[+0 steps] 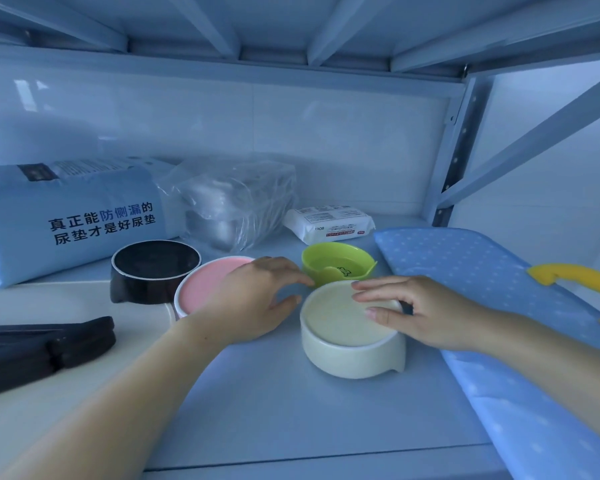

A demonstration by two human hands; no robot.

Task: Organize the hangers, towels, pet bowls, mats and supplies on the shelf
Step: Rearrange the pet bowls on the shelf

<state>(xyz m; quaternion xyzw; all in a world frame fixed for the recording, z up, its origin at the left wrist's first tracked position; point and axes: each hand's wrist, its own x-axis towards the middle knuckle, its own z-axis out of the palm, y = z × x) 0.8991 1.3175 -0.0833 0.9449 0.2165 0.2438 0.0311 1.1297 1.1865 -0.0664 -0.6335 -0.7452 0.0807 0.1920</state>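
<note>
Four pet bowls stand on the shelf board (278, 410). A cream bowl (347, 344) is nearest, a green bowl (336, 263) sits just behind it, a pink-lined white bowl (205, 285) is to the left, and a black bowl (149, 271) lies further left. My right hand (426, 313) rests on the cream bowl's right rim, thumb and fingers curled over it. My left hand (253, 299) hovers over the pink bowl's right side, fingers spread, fingertips close to the cream and green bowls. Dark hangers (45, 348) lie at the left edge.
A large blue pad pack (66, 220) lies at the back left, a clear plastic bag with white items (236, 202) beside it, and a wipes pack (329, 225) behind the green bowl. A blue dotted mat with yellow handles (499, 306) runs along the right side by the shelf post.
</note>
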